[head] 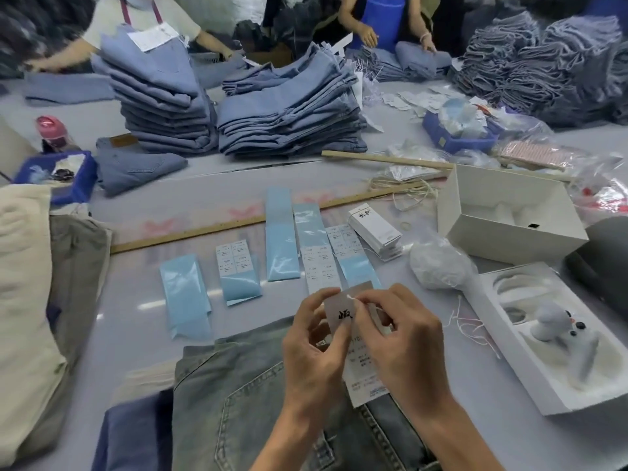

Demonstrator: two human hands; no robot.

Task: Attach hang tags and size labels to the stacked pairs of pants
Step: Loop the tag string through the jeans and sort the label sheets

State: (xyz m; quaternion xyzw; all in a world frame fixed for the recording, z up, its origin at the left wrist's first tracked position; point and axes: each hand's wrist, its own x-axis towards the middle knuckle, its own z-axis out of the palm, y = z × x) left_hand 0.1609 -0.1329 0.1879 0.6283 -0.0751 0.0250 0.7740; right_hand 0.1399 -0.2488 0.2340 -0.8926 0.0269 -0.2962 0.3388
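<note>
Faded grey-blue jeans (238,396) lie in front of me at the table's near edge. Above them my left hand (316,348) pinches a beige hang tag (339,309) with black characters. My right hand (404,338) pinches a thin white string at the tag's top edge. A white printed size label (362,379) hangs behind the tag, between my hands. Several blue backing strips (282,239) carrying size stickers (234,256) lie in a row beyond. A stack of white hang tags (375,229) sits right of them.
Two tall stacks of blue jeans (289,107) stand mid-table, more piles (543,62) at far right. Open white boxes (509,215) and a foam tray (550,338) sit to my right, a bag of strings (438,263) beside them. Wooden rulers (238,226), blue bins (458,130), beige cloth (23,300). Two people work opposite.
</note>
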